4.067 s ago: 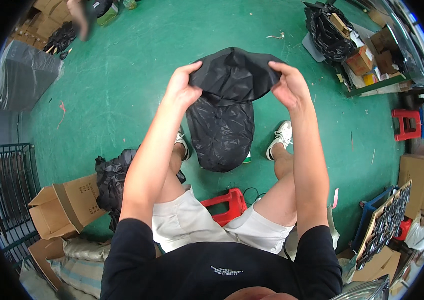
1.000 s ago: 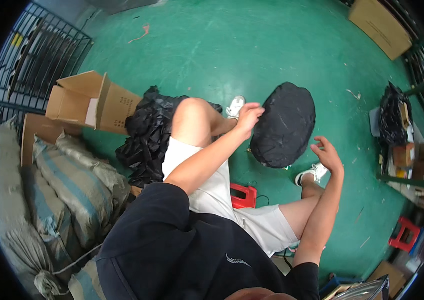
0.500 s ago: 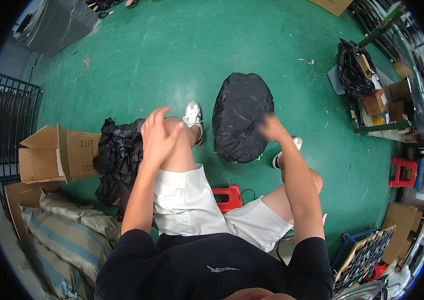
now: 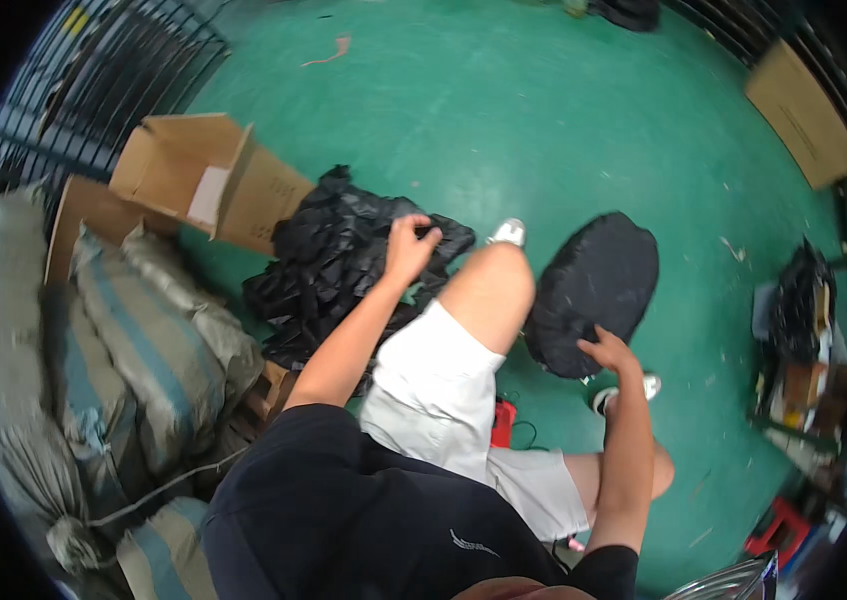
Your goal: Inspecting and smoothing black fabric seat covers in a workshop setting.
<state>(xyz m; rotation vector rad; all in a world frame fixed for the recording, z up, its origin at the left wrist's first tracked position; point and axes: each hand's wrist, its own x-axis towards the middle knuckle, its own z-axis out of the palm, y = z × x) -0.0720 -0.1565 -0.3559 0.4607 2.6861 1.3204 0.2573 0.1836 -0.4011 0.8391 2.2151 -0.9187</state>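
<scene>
My left hand [image 4: 410, 250] is over a heap of crumpled black plastic bags [image 4: 329, 260] on the floor, beside my left knee. Its fingers are curved, with a small gap to the thumb, and I see nothing held. My right hand [image 4: 608, 352] rests at the near right edge of an oval bundle covered in black plastic [image 4: 599, 285], fingers apart. This bundle stands between my legs; what is inside it is hidden.
An open cardboard box [image 4: 269, 195] lies beside the bag heap. Stuffed woven sacks [image 4: 149, 345] are piled on the left. Part of a red stool [image 4: 504, 425] shows between my legs, another red stool [image 4: 782, 530] at lower right. A loaded shelf [image 4: 804, 390] stands on the right.
The view has turned left. My left hand has moved from above my knee to the bag heap. My right hand is now lower on the bundle's edge.
</scene>
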